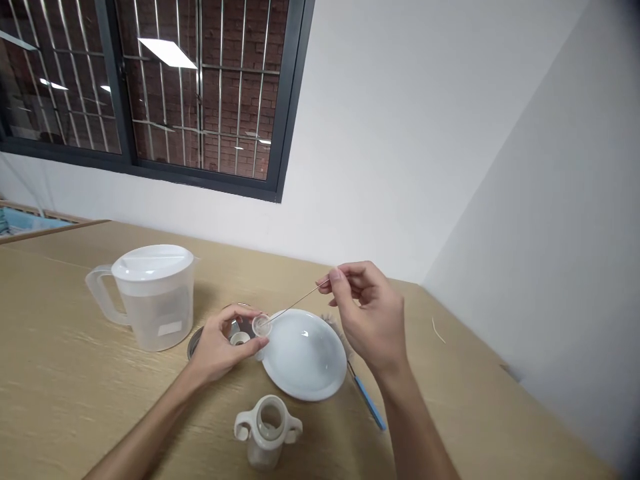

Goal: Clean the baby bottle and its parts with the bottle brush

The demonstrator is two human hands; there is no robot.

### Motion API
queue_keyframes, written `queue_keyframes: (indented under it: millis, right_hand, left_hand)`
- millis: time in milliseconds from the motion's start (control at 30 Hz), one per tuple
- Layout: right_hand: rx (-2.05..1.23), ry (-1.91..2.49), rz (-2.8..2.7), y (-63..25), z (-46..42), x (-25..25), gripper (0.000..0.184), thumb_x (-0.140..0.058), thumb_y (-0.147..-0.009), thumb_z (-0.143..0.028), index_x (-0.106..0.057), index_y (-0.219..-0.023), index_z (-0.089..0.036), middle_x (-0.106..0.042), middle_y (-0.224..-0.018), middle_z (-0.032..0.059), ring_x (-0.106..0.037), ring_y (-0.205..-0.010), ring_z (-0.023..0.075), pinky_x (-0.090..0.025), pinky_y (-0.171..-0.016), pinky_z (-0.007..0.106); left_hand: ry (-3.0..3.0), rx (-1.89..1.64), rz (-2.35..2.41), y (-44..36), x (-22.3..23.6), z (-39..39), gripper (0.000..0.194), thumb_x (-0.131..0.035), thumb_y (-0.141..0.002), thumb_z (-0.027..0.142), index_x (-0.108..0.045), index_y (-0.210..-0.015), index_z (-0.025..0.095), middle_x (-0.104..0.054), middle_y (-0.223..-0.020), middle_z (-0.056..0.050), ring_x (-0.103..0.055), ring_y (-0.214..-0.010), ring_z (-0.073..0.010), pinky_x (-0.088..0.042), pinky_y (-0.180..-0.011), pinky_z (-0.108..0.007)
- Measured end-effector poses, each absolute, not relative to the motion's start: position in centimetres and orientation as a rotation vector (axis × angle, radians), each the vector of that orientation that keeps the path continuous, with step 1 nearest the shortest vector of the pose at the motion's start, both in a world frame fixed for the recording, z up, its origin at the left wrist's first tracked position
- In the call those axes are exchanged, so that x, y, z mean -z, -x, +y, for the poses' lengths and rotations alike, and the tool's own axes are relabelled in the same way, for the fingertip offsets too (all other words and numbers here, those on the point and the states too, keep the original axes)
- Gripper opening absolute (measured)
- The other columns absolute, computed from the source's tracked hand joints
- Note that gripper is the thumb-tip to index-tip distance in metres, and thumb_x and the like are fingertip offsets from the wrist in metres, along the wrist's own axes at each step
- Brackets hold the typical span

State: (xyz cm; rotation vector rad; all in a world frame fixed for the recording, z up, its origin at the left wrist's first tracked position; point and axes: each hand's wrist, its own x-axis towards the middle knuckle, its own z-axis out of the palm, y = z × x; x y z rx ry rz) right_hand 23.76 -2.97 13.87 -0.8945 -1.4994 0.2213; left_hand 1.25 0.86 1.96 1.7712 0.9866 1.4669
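Observation:
My left hand [223,340] pinches a small clear round piece [261,325], perhaps a bottle nipple, between thumb and fingers. Between thumb and index finger, my right hand [367,310] grips a thin wire rod [300,300]. The rod slants down to the left, and its lower end reaches the opening of the clear piece; whether a brush is on that end cannot be made out. Beneath and between the hands lies a white bowl [305,357]. Nearer to me stands an uncapped two-handled baby bottle [269,427], upright.
A lidded plastic pitcher [157,300] stands left of my hands. Behind my left hand are a round metal dish [194,343] and a white ring [239,339], both partly hidden. A blue-handled bottle brush [369,402] lies right of the bowl. Farther right lies a thin pale strip [438,331].

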Motion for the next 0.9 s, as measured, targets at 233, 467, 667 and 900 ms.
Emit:
queue_keyframes:
  millis: [233,467,667,900]
  right_hand:
    - [-0.194,0.856,-1.65,-22.1,-3.6,-13.5,0.01,-0.058,-0.096,-0.029,-0.062,-0.091,-0.02,-0.073,-0.084,0.0033,-0.072,-0.077,0.0144,-0.058,-0.062,0.023]
    - [-0.389,0.838,-1.663,-20.8,-1.9,-12.0,0.015,-0.055,-0.097,-0.032,-0.061,-0.091,-0.02,-0.071,-0.084,0.0022,-0.07,-0.077,0.0132,-0.057,-0.063,0.023]
    - [-0.372,0.88,-1.758,-20.6,-0.8,-11.1,0.016,-0.052,-0.098,-0.031,-0.061,-0.089,-0.021,-0.072,-0.082,0.0018,-0.069,-0.077,0.0139,-0.054,-0.075,0.027]
    - [-0.34,0.963,-1.854,-20.3,-0.4,-10.9,0.014,-0.056,-0.095,-0.026,-0.065,-0.086,-0.02,-0.072,-0.086,0.0018,-0.064,-0.08,0.0144,-0.048,-0.075,0.026]
  left_hand:
    - [-1.674,-1.432,1.029,-1.7,-2.1,0.4,0.041,-0.087,-0.066,0.036,-0.079,-0.104,0.02,-0.078,-0.11,-0.009,-0.07,-0.106,-0.0294,-0.054,-0.093,-0.039]
    - [-1.597,-1.414,1.074,-2.4,-2.4,-0.1,0.047,-0.089,-0.062,0.039,-0.08,-0.103,0.018,-0.079,-0.105,-0.011,-0.073,-0.094,-0.0289,-0.057,-0.088,-0.039]
    - [-1.483,-1.459,1.069,-2.7,-3.0,-0.3,0.049,-0.09,-0.057,0.04,-0.081,-0.099,0.017,-0.079,-0.102,-0.011,-0.074,-0.095,-0.0294,-0.06,-0.088,-0.04]
    - [-1.412,-1.45,1.005,-3.0,-2.8,-0.3,0.049,-0.092,-0.056,0.04,-0.08,-0.097,0.015,-0.08,-0.097,-0.013,-0.075,-0.089,-0.0285,-0.062,-0.085,-0.04]
